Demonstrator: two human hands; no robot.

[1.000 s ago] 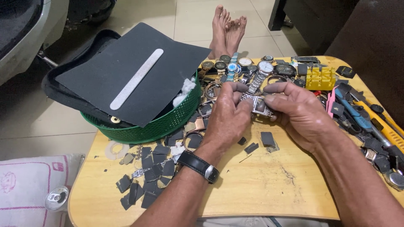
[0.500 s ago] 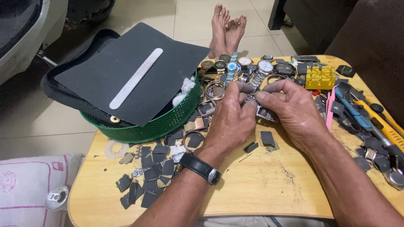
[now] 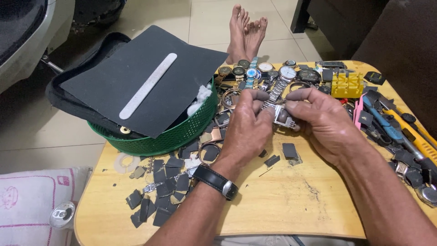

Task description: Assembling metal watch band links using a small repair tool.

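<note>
Pinching a silver metal watch band (image 3: 283,114) from both sides, fingers (image 3: 257,96) of the left hand (image 3: 246,132) and of the right hand (image 3: 325,120) pressed together on it, thumbs and forefingers close at the links, probably to steady a small joint for close work. Held just above the wooden counter (image 3: 273,205), near its middle, within easy sight of the head camera. Worn on the left wrist, a black-strapped wristwatch (image 3: 217,181). Lying just below the hands, a few small dark pieces (image 3: 289,150), apart from the band. Scattered toward the near left corner, a heap of dark flat squares (image 3: 164,187). Lined up along the far edge, a row of watches (image 3: 268,70), kept within reach. Standing right of them, a yellow slotted block (image 3: 347,84); farther right, blue and yellow-handled tools (image 3: 400,125) laid side by side. Resting on the counter's left end, a green basket (image 3: 168,136), covered by a black sheet (image 3: 136,82) carrying a long pale strip (image 3: 148,85). Beyond the counter, bare feet (image 3: 246,32) on the tiled floor.
</note>
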